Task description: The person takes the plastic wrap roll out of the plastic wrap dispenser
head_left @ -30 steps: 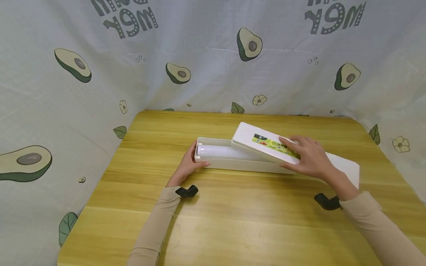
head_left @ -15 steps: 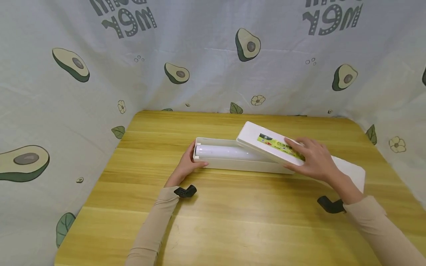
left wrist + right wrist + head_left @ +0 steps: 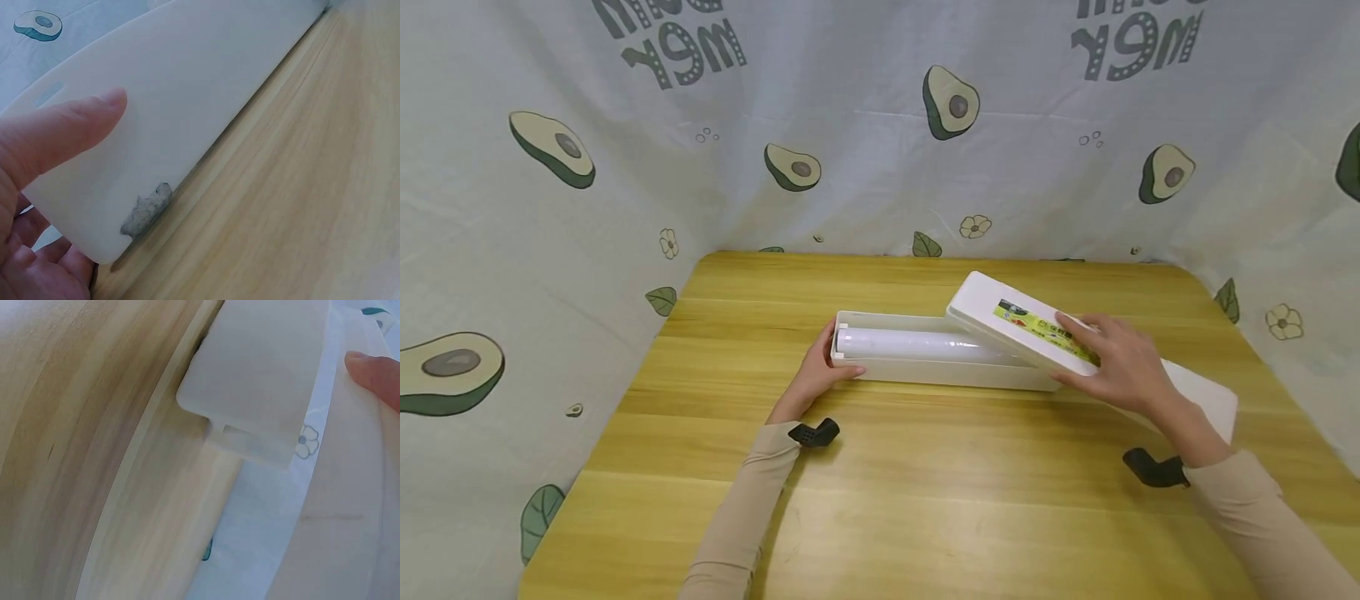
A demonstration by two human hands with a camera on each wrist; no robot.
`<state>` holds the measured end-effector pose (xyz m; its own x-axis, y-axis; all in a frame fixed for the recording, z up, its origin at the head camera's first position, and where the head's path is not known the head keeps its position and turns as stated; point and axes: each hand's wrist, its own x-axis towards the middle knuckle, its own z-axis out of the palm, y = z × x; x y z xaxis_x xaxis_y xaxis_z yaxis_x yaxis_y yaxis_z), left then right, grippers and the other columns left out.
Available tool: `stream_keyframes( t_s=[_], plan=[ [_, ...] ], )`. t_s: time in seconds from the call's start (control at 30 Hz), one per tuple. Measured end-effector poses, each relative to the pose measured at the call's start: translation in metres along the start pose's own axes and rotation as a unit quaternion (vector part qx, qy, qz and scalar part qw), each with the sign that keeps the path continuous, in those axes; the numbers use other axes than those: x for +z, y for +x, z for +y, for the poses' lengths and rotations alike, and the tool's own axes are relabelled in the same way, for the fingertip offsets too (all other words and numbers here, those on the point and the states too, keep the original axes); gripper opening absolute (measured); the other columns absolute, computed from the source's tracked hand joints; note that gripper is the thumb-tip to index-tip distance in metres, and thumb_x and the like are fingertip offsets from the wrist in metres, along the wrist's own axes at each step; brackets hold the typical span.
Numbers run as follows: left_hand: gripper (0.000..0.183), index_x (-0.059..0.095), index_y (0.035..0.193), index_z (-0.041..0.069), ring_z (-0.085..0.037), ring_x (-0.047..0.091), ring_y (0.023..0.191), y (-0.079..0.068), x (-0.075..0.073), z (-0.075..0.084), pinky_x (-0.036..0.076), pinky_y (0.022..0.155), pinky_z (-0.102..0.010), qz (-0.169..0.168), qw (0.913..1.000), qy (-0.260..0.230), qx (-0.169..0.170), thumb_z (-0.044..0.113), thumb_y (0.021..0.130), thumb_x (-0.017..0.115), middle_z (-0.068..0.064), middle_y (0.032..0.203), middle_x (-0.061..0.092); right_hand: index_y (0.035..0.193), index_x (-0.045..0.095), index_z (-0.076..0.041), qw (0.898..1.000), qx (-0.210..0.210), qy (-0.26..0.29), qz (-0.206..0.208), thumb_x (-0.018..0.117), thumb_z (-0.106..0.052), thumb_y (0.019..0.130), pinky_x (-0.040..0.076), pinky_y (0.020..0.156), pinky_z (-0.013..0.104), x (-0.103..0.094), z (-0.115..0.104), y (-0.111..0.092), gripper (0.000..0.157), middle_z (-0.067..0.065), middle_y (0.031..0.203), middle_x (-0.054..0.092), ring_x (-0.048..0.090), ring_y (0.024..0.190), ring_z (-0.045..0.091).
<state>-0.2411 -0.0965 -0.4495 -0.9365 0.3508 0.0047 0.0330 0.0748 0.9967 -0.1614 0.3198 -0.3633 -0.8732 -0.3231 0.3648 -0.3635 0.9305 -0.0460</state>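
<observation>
A long white cling film box [image 3: 940,372] lies on the table, its left part uncovered. Inside it rests a shiny roll of clear film [image 3: 910,342]. My left hand [image 3: 812,375] grips the box's left end, its thumb [image 3: 81,128] flat on the front wall in the left wrist view. Over the box's right part, my right hand [image 3: 1123,362] holds the white lid [image 3: 983,296] from above, slanted across the box. The lid carries a yellow-green label [image 3: 1045,329], partly behind the fingers. In the right wrist view, the lid [image 3: 350,487] stands apart from the box's right end [image 3: 256,375].
The wooden table [image 3: 910,500] extends in front of the box and to both sides. A white curtain [image 3: 850,100] with avocado prints hangs behind and beside it. Black wrist cameras sit at the left cuff [image 3: 815,433] and the right cuff [image 3: 1153,468].
My right hand has slid the lid to the right, and more of the film roll shows. My left hand keeps its grip on the box's left end.
</observation>
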Motion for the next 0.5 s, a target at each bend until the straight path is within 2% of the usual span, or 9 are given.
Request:
stream_keyframes(
  t_s=[0.1, 0.27, 0.5],
  plan=[
    [0.098, 0.013, 0.152, 0.017, -0.028, 0.045, 0.124, 0.003, -0.001, -0.007, 0.044, 0.099, -0.033, 0.003, 0.9999, 0.011, 0.005, 0.0, 0.076, 0.073, -0.014, 0.146, 0.037, 0.141, 0.043, -0.021, 1.0, 0.019, 0.002, -0.009, 0.078, -0.046, 0.067, 0.039, 0.074, 0.057, -0.002, 0.003, -0.003, 0.086, 0.022, 0.12, 0.055, 0.05, 0.104, 0.041],
    [0.097, 0.013, 0.151, 0.019, -0.027, 0.044, 0.125, 0.003, -0.002, -0.008, 0.042, 0.102, -0.035, 0.005, 0.9999, 0.011, 0.0, 0.0, 0.077, 0.072, -0.012, 0.147, 0.036, 0.142, 0.042, -0.021, 0.999, 0.039, 0.005, -0.011, 0.079, -0.043, 0.066, 0.038, 0.077, 0.058, -0.005, 0.008, -0.008, 0.088, 0.023, 0.12, 0.054, 0.049, 0.105, 0.042],
    [0.098, 0.013, 0.152, 0.019, -0.026, 0.044, 0.124, 0.003, -0.001, -0.007, 0.044, 0.099, -0.03, 0.003, 1.0, 0.008, 0.005, 0.0, 0.076, 0.073, -0.013, 0.147, 0.037, 0.144, 0.039, -0.023, 0.998, 0.057, 0.003, -0.013, 0.078, -0.045, 0.067, 0.037, 0.078, 0.061, -0.005, 0.015, -0.012, 0.089, 0.025, 0.121, 0.053, 0.047, 0.105, 0.044]
  ],
)
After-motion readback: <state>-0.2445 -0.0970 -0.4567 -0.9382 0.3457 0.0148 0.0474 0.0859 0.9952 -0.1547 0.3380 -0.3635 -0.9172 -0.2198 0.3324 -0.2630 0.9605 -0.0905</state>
